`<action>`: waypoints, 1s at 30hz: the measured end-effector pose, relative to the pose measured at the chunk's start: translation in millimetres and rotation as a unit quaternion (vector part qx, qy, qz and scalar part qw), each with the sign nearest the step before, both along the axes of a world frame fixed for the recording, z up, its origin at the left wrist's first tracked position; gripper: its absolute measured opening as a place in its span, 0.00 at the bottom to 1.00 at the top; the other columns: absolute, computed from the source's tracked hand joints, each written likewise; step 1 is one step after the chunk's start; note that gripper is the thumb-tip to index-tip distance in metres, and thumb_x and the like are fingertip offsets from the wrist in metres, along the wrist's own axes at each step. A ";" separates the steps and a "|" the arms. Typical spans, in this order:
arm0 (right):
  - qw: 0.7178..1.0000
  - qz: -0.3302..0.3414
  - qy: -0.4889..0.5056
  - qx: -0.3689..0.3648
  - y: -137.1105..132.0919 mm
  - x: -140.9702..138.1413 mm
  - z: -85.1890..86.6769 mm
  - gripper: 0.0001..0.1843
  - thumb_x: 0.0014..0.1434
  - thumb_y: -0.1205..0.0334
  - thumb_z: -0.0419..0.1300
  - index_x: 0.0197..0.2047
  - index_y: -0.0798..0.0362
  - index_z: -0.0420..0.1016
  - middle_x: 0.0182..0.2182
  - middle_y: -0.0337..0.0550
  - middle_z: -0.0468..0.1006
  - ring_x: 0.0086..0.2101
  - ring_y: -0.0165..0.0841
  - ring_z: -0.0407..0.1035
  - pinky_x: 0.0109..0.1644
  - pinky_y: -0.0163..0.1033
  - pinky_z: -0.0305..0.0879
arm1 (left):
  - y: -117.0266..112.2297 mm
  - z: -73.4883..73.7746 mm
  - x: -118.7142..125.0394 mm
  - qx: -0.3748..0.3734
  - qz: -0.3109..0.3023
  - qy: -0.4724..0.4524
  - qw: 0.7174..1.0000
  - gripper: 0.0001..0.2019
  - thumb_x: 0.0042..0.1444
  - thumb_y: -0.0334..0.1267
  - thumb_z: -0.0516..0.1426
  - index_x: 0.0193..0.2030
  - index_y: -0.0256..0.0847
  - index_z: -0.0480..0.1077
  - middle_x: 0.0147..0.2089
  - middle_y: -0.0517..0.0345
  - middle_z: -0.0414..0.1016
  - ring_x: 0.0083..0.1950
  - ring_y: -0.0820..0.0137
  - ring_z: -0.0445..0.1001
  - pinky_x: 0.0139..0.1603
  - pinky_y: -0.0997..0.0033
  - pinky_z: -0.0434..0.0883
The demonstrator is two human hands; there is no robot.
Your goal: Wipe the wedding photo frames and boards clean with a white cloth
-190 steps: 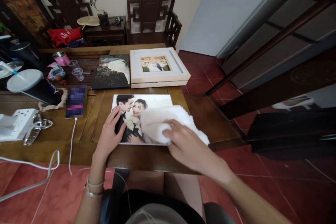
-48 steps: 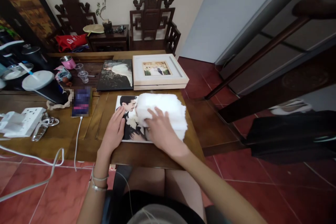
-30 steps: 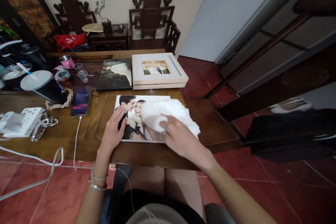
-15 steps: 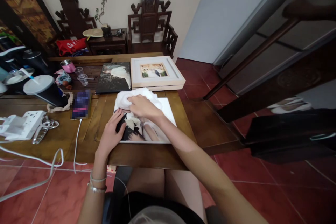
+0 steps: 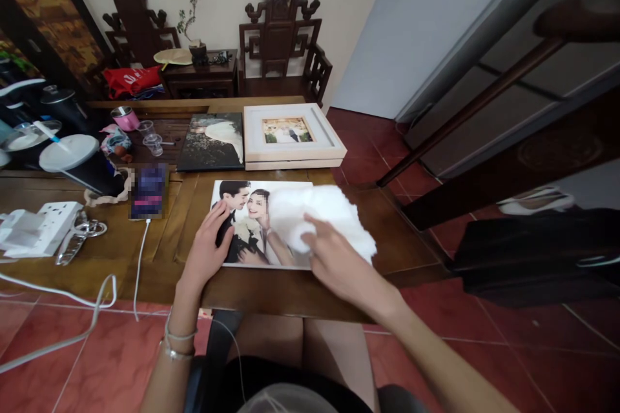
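A large photo print (image 5: pixel 242 232) of a couple lies flat on the wooden table (image 5: pixel 165 251) near its front edge. My left hand (image 5: pixel 206 251) rests on the print's left side with fingers spread flat, pinning it down. My right hand (image 5: pixel 334 261) presses a white fluffy cloth (image 5: pixel 324 216) onto the print's right part, fingers curled on the cloth. The cloth covers the print's right side and hangs past its edge.
Behind the print lie a dark photo panel (image 5: pixel 210 141) and a pale boxed frame (image 5: pixel 290 135). A phone (image 5: pixel 148 191) on a white cable, a power strip (image 5: pixel 36 227), keys, cups and a pink mug (image 5: pixel 124 118) crowd the left. Carved chairs stand behind.
My right hand has swept the cloth from the print's upper left back to its right side, uncovering the couple's faces. My left hand has stayed on the print's left side.
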State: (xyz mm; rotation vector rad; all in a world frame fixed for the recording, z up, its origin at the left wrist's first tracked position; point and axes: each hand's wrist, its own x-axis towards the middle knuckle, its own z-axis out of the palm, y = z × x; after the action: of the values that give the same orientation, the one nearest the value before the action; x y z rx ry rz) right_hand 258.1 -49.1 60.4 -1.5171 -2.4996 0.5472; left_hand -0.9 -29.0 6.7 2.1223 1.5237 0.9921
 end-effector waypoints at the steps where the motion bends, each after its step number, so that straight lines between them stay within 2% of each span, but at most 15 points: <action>1: 1.000 0.016 0.009 -0.010 -17.7 -0.1 0.5 0.18 0.43 0.78 0.48 0.34 0.54 0.72 0.53 0.54 0.71 0.58 0.45 0.60 0.60 0.51 0.54 | -0.2 0.8 -0.1 -0.005 0.001 0.003 1.000 0.21 0.64 0.40 0.51 0.62 0.40 0.63 0.67 0.47 0.61 0.69 0.62 0.56 0.69 0.52 0.55; 4: 0.996 0.073 0.024 -0.050 -55.2 0.4 11.0 0.21 0.43 0.80 0.48 0.36 0.54 0.73 0.57 0.52 0.68 0.63 0.44 0.53 0.63 0.52 0.51 | 0.5 2.0 -1.9 -0.028 -0.002 0.016 0.999 0.21 0.64 0.41 0.50 0.63 0.41 0.62 0.68 0.47 0.59 0.70 0.61 0.55 0.69 0.51 0.54; 7: 0.996 0.060 0.019 -0.063 -54.9 -1.0 26.8 0.20 0.45 0.81 0.46 0.35 0.54 0.73 0.53 0.54 0.71 0.59 0.43 0.59 0.60 0.46 0.57 | 2.9 -0.2 -4.9 -0.039 -0.010 0.020 0.999 0.21 0.64 0.41 0.50 0.64 0.42 0.62 0.68 0.48 0.58 0.70 0.61 0.54 0.69 0.51 0.53; 10: 0.999 0.023 -0.010 -0.048 -19.8 -3.5 34.0 0.17 0.46 0.80 0.47 0.32 0.55 0.71 0.46 0.55 0.73 0.47 0.41 0.69 0.50 0.41 0.62 | 5.2 -4.9 -7.0 -0.032 -0.014 0.019 0.999 0.21 0.64 0.40 0.50 0.63 0.43 0.62 0.68 0.49 0.59 0.70 0.62 0.54 0.69 0.51 0.53; 14: 0.998 -0.007 -0.051 -0.032 48.2 -5.8 32.3 0.12 0.50 0.78 0.48 0.30 0.54 0.68 0.32 0.50 0.74 0.37 0.39 0.69 0.39 0.37 0.60 | 5.2 -8.9 -6.9 -0.013 -0.012 0.015 1.000 0.21 0.65 0.39 0.50 0.64 0.43 0.61 0.68 0.49 0.59 0.70 0.63 0.54 0.69 0.52 0.53; 17: 0.998 -0.026 -0.058 -0.025 88.1 -8.0 33.4 0.12 0.51 0.77 0.47 0.29 0.54 0.67 0.29 0.49 0.73 0.33 0.38 0.67 0.35 0.37 0.57 | 4.0 -7.9 -5.6 -0.005 -0.004 0.017 1.000 0.21 0.64 0.39 0.51 0.64 0.41 0.62 0.68 0.48 0.59 0.70 0.63 0.55 0.69 0.53 0.54; 20: 0.997 -0.039 -0.062 -0.016 101.9 -12.3 34.3 0.12 0.50 0.77 0.47 0.30 0.56 0.68 0.32 0.53 0.75 0.33 0.40 0.68 0.34 0.38 0.56 | 3.0 -5.4 -4.2 -0.002 0.000 0.018 1.000 0.21 0.64 0.39 0.51 0.64 0.40 0.62 0.68 0.48 0.60 0.69 0.63 0.56 0.69 0.53 0.55; 22: 0.997 -0.040 -0.065 -0.014 93.0 -15.2 30.9 0.12 0.49 0.77 0.48 0.31 0.56 0.70 0.33 0.54 0.75 0.37 0.42 0.68 0.37 0.39 0.57 | 2.8 -4.1 -3.5 -0.002 0.004 0.016 1.000 0.21 0.64 0.38 0.51 0.63 0.40 0.62 0.67 0.47 0.60 0.69 0.63 0.56 0.69 0.53 0.55; 24: 0.997 -0.037 -0.065 -0.017 69.9 -16.0 24.0 0.13 0.48 0.77 0.50 0.32 0.57 0.71 0.35 0.55 0.76 0.40 0.43 0.68 0.41 0.40 0.59 | 2.8 -3.5 -2.8 -0.001 0.008 0.014 1.000 0.21 0.63 0.38 0.51 0.63 0.40 0.63 0.67 0.47 0.61 0.69 0.63 0.56 0.69 0.52 0.56; 27: 0.999 -0.001 -0.035 -0.024 16.5 -11.0 13.5 0.16 0.46 0.78 0.50 0.35 0.56 0.73 0.43 0.55 0.76 0.50 0.45 0.65 0.50 0.44 0.59 | 2.6 -2.5 -1.6 0.004 0.009 0.014 1.000 0.21 0.63 0.38 0.51 0.63 0.40 0.63 0.66 0.47 0.62 0.69 0.63 0.57 0.68 0.52 0.56; 30: 0.998 0.050 0.004 -0.044 -36.2 -2.0 13.7 0.20 0.45 0.79 0.49 0.38 0.55 0.74 0.53 0.53 0.72 0.59 0.45 0.57 0.60 0.49 0.53 | 2.2 -1.1 -0.7 0.009 0.006 0.014 1.000 0.21 0.63 0.38 0.51 0.62 0.39 0.64 0.66 0.47 0.62 0.69 0.62 0.57 0.68 0.52 0.57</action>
State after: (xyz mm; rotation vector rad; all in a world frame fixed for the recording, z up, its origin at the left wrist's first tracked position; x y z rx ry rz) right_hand 256.1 -85.3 74.1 -1.4212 -2.5874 0.6868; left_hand -1.7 -26.8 5.6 2.1505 1.5479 0.9878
